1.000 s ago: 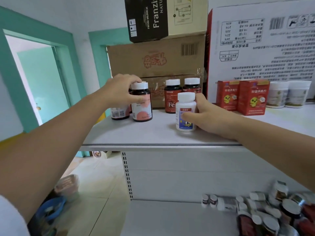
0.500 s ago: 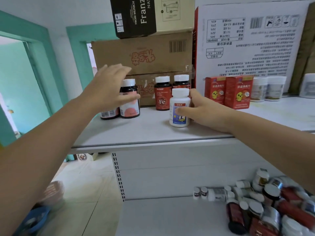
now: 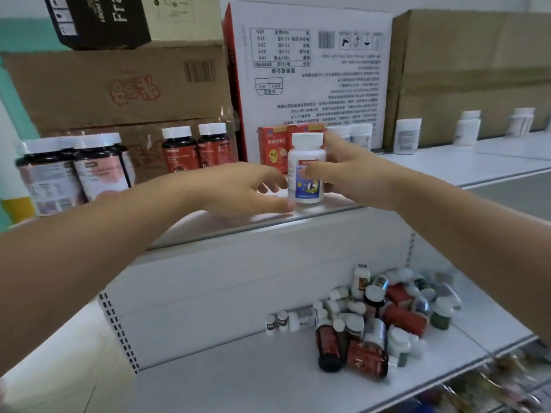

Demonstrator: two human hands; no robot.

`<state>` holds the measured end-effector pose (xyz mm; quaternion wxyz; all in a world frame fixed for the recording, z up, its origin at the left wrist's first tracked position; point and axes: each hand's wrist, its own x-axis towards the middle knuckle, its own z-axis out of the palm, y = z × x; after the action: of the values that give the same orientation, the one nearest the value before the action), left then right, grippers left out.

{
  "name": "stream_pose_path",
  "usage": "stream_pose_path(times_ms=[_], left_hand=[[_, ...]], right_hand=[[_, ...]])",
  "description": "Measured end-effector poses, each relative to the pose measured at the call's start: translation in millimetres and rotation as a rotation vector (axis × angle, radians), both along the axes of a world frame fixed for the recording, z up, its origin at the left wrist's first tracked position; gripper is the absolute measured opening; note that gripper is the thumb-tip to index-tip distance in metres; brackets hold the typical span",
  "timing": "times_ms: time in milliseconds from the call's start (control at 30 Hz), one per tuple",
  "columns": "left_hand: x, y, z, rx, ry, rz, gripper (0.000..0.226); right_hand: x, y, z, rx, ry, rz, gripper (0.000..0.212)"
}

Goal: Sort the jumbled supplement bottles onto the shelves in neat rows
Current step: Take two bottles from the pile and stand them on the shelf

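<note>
Bottle: white bottle [image 3: 306, 168], upright at the near edge of the upper shelf [image 3: 447, 162], in front of the red boxes [image 3: 272, 147]; I cannot tell whether its base rests on the shelf or sits just above it.
Right hand: right hand [image 3: 351, 174] grips the white bottle from the right, with the thumb across the front label and the fingers curled round the back.
Left hand: left hand [image 3: 238, 189] reaches in from the left with its fingers loosely spread and holds nothing. The thumb tip is at the foot of the bottle, and contact cannot be made out.
Done: on the upper shelf, dark bottles with pink labels [image 3: 59, 174] stand grouped at the far left. Two dark bottles with red labels [image 3: 193, 150] stand side by side to their right. Past the red boxes are white tubs [image 3: 357, 135], then a few lone white containers spaced out further right.
Left: a pile of bottles [image 3: 381, 317] lies jumbled on the lower shelf [image 3: 238, 383], many on their sides. By my judgement the sorting is at an early stage, with most of the stock unsorted.
Look: the bottle has a white plastic body with rounded shoulders and a wide white screw cap. Its front label has a red band above a blue picture panel, and the print is too blurred to read.
Backdrop: stacked cardboard boxes [image 3: 119, 84] close off the back of the upper shelf.
</note>
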<state>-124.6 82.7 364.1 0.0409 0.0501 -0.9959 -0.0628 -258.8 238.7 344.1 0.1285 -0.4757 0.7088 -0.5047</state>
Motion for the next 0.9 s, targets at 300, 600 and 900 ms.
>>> stream_pose_path(times_ms=[300, 600, 900], left_hand=[[-145.5, 98.2, -2.7, 0.032, 0.009, -0.035, 0.055], [-288.2, 157.5, -1.8, -0.002, -0.023, 0.124, 0.058], [-354.9, 175.1, -2.6, -0.101, -0.097, 0.218, 0.057]], right_hand=[[-137.6, 101.5, 3.0, -0.024, -0.015, -0.053, 0.048], [-308.9, 162.4, 16.1, 0.097, 0.038, -0.07, 0.032], [-405.8, 154.4, 22.8, 0.155, 0.043, -0.068, 0.035]])
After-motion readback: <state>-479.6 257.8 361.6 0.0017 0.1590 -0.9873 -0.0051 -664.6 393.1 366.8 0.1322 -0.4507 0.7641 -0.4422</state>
